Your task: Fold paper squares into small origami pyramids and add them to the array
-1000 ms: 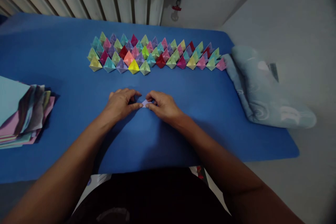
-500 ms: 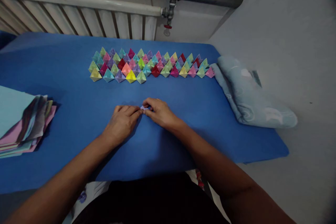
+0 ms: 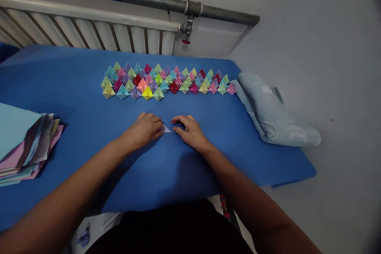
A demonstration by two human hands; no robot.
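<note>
A small folded piece of lilac paper [image 3: 167,129] pokes out to the right from under the fingers of my left hand [image 3: 145,129]. Those fingers are closed on it, and part of the paper is hidden beneath them. My right hand [image 3: 189,130] is just right of the paper's pointed tip, apart from it, thumb and forefinger spread with nothing between them. Beyond both hands, folded paper pieces [image 3: 147,93] in many colours stand in staggered rows on the blue table [image 3: 119,190].
At the left lies a stack of coloured paper sheets [image 3: 18,127]. A folded light-blue blanket [image 3: 268,111] rests at the table's right end against the wall. Behind the table are a white radiator [image 3: 89,31] and a metal pipe [image 3: 149,0] with a red-handled valve [image 3: 186,41].
My right hand has let go of the lilac paper and drawn off to the right, its fingers parting. My left hand stays on the paper. The camera view has tilted slightly upward.
</note>
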